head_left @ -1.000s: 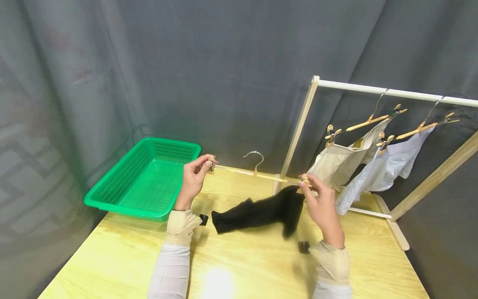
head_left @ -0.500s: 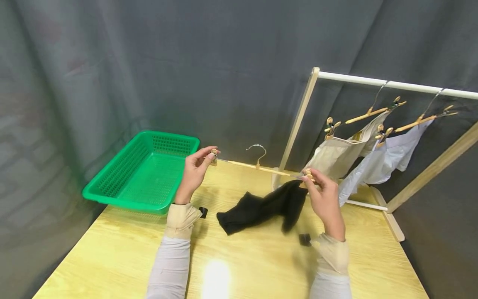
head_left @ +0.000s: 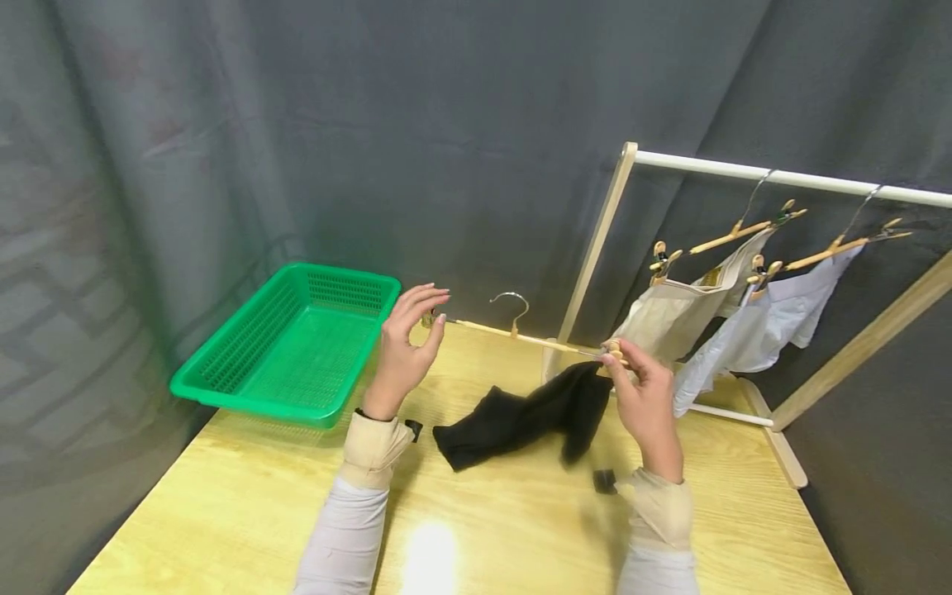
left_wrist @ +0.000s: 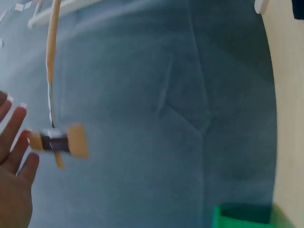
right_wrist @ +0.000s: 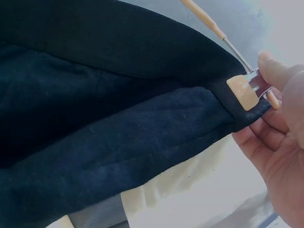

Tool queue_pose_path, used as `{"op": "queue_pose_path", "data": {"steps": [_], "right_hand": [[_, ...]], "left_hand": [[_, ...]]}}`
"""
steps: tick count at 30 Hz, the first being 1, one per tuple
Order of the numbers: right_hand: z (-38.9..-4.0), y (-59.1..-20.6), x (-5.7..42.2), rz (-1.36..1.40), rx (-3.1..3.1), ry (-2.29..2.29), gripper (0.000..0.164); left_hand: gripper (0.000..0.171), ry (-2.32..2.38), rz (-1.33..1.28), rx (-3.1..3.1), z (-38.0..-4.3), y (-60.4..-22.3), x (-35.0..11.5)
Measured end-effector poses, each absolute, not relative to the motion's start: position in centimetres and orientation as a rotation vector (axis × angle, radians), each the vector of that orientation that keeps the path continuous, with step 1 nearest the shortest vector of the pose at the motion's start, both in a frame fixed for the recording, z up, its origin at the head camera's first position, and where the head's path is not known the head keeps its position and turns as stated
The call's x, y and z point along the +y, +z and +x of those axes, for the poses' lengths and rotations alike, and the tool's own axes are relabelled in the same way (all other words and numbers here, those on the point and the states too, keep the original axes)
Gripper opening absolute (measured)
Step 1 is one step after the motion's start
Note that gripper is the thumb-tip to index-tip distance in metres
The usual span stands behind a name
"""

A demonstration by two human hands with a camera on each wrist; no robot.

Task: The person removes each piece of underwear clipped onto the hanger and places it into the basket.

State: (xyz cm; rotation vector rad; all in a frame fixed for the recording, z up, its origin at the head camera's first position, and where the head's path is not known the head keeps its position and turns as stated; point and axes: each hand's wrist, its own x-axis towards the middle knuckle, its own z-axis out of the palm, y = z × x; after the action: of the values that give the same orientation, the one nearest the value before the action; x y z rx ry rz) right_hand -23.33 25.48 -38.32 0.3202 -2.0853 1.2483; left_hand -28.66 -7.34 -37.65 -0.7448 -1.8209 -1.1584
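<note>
A slim wooden clip hanger [head_left: 487, 329] with a metal hook is held up over the table. My right hand [head_left: 645, 397] pinches the clip [right_wrist: 243, 92] at its right end, and that clip bites the corner of a black garment [head_left: 524, 420]. The garment droops below the hanger, its far part spread toward the left. In the left wrist view, the hanger's left clip [left_wrist: 59, 143] hangs with no cloth in it. My left hand [head_left: 407, 351] is beside that clip, fingers and thumb spread, fingertips right at its edge.
A green plastic basket [head_left: 268, 405] stands at the table's left. To the right is a drying rack with a white bar [head_left: 699, 164]; beige shorts [head_left: 654, 318] and a light blue garment [head_left: 773, 322] hang from it on similar hangers. A grey curtain [head_left: 461, 149] closes off the back.
My left hand has let go of the left clip and spread its fingers. The right hand keeps its pinch; hanger and garment have shifted slightly.
</note>
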Motion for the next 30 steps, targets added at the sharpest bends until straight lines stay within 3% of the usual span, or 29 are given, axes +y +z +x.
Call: {"op": "queue_pose_path", "data": {"steps": [8,16,22,30], "right_hand": [[-23.4,-38.2,25.3,0.335,-2.051,1.269,0.025],[-23.4,-38.2,25.2,0.335,-2.081,1.223,0.025],[-23.3,-38.6,25.0,0.296,-2.131,1.337,0.023],[-21.7,-36.1,23.6,0.358,-2.075,1.385,0.017]], "left_hand": [[0.039,-0.709,-0.931,-1.97,-28.2,-37.4,-4.5],[0.024,-0.836,-1.041,-2.13,-28.9,-38.9,-4.7],[0.024,-0.874,-1.058,-2.121,-28.5,-39.3,-5.1],[0.025,-0.902,-1.069,-2.089,-28.1,-39.2,-5.3]]}}
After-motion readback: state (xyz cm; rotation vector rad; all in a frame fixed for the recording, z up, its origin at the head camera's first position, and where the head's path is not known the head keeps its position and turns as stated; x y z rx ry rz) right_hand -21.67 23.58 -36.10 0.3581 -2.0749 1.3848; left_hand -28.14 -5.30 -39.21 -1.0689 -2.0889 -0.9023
